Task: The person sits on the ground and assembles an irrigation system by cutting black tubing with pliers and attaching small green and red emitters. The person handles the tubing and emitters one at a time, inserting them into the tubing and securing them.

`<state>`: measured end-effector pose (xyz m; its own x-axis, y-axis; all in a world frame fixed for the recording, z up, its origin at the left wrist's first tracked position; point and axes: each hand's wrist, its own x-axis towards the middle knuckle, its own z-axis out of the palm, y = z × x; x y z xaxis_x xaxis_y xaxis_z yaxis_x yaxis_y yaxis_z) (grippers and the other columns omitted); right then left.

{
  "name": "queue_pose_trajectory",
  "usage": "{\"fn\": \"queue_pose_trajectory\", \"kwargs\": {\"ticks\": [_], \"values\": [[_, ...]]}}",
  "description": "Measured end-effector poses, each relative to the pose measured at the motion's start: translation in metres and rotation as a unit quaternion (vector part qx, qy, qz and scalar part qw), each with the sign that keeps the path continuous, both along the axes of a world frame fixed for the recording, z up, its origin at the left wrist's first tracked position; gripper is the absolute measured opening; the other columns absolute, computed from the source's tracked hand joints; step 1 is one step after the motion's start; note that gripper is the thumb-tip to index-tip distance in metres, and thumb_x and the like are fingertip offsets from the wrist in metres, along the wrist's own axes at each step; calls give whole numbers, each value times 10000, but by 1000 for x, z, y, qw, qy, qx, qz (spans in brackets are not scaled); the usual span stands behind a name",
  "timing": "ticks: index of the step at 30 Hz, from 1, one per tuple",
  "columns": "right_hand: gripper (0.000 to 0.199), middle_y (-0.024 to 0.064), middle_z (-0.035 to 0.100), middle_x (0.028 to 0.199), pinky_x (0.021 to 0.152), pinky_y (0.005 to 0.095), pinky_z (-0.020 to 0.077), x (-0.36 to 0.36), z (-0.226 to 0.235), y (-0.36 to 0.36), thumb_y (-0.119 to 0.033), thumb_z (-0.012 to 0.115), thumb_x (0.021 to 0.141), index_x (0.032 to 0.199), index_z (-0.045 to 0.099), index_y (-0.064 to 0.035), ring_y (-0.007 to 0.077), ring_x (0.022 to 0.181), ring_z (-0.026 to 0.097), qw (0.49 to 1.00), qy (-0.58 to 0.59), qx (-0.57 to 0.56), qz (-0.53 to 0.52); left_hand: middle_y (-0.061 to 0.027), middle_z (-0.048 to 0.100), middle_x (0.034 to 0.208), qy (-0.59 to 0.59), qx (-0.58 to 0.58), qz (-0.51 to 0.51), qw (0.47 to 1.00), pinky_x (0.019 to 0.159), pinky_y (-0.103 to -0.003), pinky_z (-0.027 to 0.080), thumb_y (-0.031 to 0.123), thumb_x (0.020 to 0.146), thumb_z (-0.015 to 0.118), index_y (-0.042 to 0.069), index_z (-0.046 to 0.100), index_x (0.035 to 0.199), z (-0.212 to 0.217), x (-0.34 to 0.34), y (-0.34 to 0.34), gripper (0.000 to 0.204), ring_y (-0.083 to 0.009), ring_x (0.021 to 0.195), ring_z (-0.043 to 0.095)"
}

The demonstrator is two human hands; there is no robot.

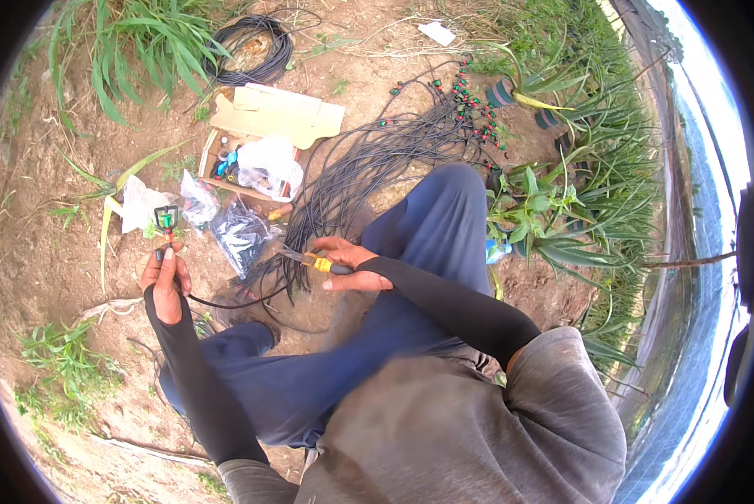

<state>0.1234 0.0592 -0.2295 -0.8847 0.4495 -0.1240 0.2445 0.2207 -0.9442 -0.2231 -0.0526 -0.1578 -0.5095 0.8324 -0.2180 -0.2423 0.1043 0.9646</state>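
Note:
My left hand [169, 284] is closed around the stem of a small sprinkler head [166, 218], which stands upright above the fingers. The sprinkler has a black frame with a green and red middle. A thin black tube [236, 305] runs from this hand toward a pile of tubes. In my right hand [350, 262] is a tool that looks like pliers [320, 262], with yellow and black handles. Its metal tip points left, toward a clear plastic bag of dark small parts [243, 235]. The tool and the sprinkler are apart.
Many black tubes [352, 168] with red and green fittings [475, 109] spread ahead. An open cardboard box [280, 113] holds bags and small parts. Beyond lies a coil of black hose [255, 74]. Potted plants [553, 185] line the right side. My bent legs [431, 227] are close below.

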Motion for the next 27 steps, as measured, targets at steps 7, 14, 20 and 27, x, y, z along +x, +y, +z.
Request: {"fn": "queue_pose_trajectory", "kwargs": {"ticks": [7, 14, 20, 27], "values": [[474, -23, 548, 1080, 844, 251, 384, 17, 70, -26, -246, 662, 911, 1315, 517, -45, 78, 923, 468, 944, 98, -313, -35, 7, 522, 638, -38, -39, -59, 997, 427, -214, 305, 234, 979, 560, -6, 629, 1031, 36, 73, -20, 256, -76, 471, 436], [507, 139, 526, 1073, 870, 349, 429, 19, 91, -52, -312, 626, 926, 1275, 479, 24, 243, 993, 545, 1000, 15, -3, 9, 8, 550, 641, -58, -74, -93, 991, 442, -209, 322, 262, 962, 595, -7, 649, 1008, 61, 119, -38, 278, -60, 486, 451], [517, 163, 542, 1060, 879, 348, 436, 11, 107, -52, -332, 611, 933, 1268, 479, 39, 259, 994, 564, 999, 18, -1, 52, 13, 546, 630, -53, -108, -105, 987, 447, -205, 326, 267, 960, 598, -13, 654, 995, 70, 142, -53, 288, -52, 484, 451], [509, 177, 559, 1115, 908, 364, 438, 11, 100, -52, -319, 615, 931, 1269, 485, 39, 293, 1045, 575, 996, 61, 25, 68, -1, 511, 582, -34, -113, -107, 987, 426, -218, 306, 234, 959, 572, -34, 648, 956, 73, 154, -59, 279, -68, 453, 430]]}}
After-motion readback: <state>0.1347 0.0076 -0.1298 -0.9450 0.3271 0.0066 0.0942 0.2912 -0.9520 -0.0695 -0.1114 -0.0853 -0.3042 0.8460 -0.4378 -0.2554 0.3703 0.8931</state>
